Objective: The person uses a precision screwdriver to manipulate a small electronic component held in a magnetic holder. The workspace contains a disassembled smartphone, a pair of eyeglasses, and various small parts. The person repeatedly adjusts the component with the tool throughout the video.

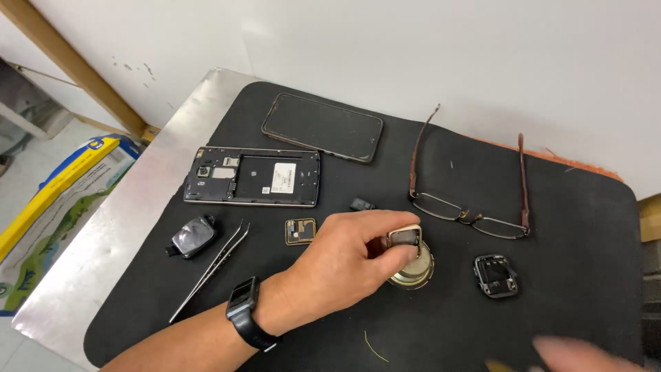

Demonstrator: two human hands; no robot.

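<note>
Two hands in view. Left hand [344, 258], black wristband [244, 310] on its wrist, pinches a small square gold-rimmed watch case [404, 238] between thumb and fingers, holding it just above and touching a round brass-coloured metal cylinder [415, 270] on the black rubber work mat [441, 324]. Right hand [585, 353] is a blur at the lower right edge; cannot tell its grip. On the mat: slim steel tweezers [212, 269], a square gold-framed watch part [300, 231], a black square watch housing [496, 275], brown-armed wire-rimmed spectacles [475, 219], an opened black phone chassis [252, 176], a dark phone with its screen up [321, 127], a foil-faced black module [193, 236].
</note>
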